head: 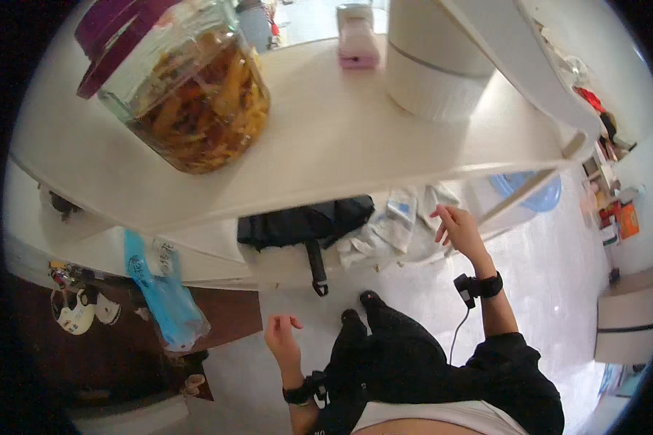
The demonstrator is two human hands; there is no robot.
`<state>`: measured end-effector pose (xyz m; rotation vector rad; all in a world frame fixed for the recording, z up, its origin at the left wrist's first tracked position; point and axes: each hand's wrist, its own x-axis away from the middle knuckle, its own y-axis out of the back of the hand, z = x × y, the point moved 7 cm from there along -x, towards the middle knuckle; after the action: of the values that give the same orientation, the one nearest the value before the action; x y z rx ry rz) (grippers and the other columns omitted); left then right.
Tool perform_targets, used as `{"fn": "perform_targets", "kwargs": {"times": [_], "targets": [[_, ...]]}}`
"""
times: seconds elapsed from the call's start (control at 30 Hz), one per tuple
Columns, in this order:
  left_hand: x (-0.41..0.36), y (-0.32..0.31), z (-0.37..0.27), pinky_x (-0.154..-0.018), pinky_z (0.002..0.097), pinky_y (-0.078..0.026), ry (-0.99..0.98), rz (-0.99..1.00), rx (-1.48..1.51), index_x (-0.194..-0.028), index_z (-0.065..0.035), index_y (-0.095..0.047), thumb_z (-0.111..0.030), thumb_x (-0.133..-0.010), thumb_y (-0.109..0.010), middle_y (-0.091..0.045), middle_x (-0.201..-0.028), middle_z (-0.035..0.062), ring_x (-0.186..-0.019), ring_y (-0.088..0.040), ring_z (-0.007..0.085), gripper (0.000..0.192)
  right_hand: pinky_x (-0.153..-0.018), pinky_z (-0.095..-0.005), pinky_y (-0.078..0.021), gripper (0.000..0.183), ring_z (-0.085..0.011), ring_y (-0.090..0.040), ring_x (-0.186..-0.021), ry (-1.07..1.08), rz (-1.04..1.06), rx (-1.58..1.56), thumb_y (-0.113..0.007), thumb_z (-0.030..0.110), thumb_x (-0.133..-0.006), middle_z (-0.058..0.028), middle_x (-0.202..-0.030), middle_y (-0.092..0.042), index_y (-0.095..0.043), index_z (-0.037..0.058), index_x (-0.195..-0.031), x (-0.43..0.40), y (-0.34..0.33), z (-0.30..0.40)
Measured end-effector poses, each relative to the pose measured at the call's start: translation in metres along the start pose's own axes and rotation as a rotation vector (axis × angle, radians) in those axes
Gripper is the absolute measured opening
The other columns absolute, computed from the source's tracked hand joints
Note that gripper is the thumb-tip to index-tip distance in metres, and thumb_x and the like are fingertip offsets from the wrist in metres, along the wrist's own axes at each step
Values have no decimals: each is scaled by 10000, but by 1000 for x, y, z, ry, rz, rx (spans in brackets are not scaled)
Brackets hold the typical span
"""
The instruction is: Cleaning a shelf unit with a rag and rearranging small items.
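My left hand (283, 337) hangs low at the left of my legs with bent fingers and nothing in it. My right hand (454, 228) is raised in front of the lower shelf, its fingers loosely curled and nothing in its grasp. Just left of it lie whitish crumpled cloths (383, 234). A folded black umbrella (305, 220) rests beside the cloths, its handle sticking out over the shelf's edge. On the upper white shelf (315, 147) stand a glass jar with a purple lid (207, 103), filled with yellow-brown pieces, a small pink-based container (358, 41) and a white cylinder (441, 65).
A blue plastic bag (163, 293) hangs at the left, near a white helmet (73, 312) on the dark brown surface. A blue basin (538, 190) is behind the shelf's right post. Farther right are an orange box (629, 221) and a white cabinet or bin (628, 329).
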<state>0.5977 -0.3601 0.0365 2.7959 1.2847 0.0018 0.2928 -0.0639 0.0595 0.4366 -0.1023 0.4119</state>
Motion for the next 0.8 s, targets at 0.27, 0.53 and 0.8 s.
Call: {"fn": "perform_targets", "kwargs": {"times": [0.27, 0.53, 0.8], "targets": [[2, -47, 10, -590, 228, -419, -7, 324, -15, -840, -17, -545, -97, -890, -564, -542, -729, 14, -626, -499, 79, 95, -389, -234, -401, 323, -94, -493, -399, -157, -161, -6, -463, 292, -948, -54, -568, -572, -620, 11, -973, 127, 29, -54], [46, -85, 7, -613, 238, -431, -150, 287, 34, -854, -23, -552, -107, -877, -601, -550, -745, 12, -678, -519, 80, 100, -411, -252, -418, 436, -66, -412, -411, -162, -332, 53, -418, 349, -963, 11, -452, -368, -636, 2, -816, 179, 95, -117], [145, -124, 28, -573, 235, -432, -70, 21, -10, -842, -16, -561, -150, -903, -568, -548, -705, 14, -616, -516, 82, 148, -411, -235, -404, 475, -58, -346, -425, -3, -16, -16, -419, 371, -963, 37, -487, -316, -639, -9, -782, 131, 131, -156]]}}
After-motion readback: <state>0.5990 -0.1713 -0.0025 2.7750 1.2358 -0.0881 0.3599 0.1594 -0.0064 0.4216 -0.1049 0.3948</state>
